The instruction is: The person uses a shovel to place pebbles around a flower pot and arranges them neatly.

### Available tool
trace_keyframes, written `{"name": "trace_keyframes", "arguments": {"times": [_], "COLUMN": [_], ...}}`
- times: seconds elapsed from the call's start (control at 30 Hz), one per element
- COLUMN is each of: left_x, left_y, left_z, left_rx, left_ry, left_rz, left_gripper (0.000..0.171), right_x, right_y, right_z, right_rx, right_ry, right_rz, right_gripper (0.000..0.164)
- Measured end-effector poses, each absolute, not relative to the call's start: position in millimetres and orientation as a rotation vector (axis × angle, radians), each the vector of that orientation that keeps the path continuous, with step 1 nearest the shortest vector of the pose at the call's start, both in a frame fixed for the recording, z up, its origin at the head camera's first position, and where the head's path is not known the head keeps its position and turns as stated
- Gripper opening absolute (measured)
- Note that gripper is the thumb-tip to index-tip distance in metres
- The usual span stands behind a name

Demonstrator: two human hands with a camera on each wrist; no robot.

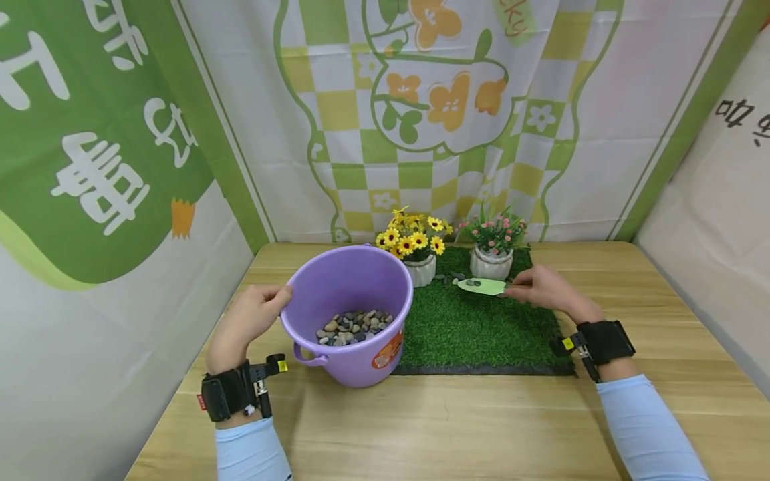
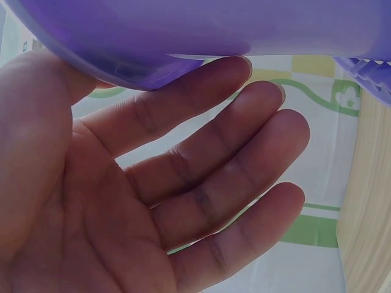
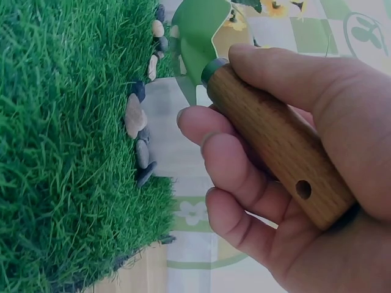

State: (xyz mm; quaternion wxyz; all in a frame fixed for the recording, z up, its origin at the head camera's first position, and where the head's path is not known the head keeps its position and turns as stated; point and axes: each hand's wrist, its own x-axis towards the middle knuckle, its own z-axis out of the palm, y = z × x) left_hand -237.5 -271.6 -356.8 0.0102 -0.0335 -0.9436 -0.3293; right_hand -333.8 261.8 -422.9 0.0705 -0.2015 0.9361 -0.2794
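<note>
The left hand [image 1: 249,314], fingers spread, pinches the smooth bucket [image 1: 359,369] by its rim; the right hand [image 1: 546,290] curls round the wooden-handled trowel [image 3: 269,128].

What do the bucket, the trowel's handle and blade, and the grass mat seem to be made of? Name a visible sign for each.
Bucket: probably plastic, smooth and slightly glossy, with a moulded-looking rim.
Handle: wood, apparently satin; brown grain shows.
Blade: green, smooth; perhaps painted metal, but the colour coat leaves this open.
Mat: likely synthetic grass; dense, evenly green tufts.
</note>
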Motion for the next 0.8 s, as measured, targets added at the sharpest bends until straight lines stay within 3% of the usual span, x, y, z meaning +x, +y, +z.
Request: {"name": "trace_keyframes", "arguments": {"times": [0.8], "left_x": [-239.1], "left_y": [-272.4], "left_z": [-355.1], "left_rx": [-0.092], "left_ry": [-2.966], "left_rz": [-1.039], "left_gripper": [0.046], "right_x": [-322.0], "right_y": [272.8], "right_z": [-424.8], "right_rx": [-0.532], "right_ry": [2.790], "right_rz": [-0.796], "right_gripper": [0.035]}}
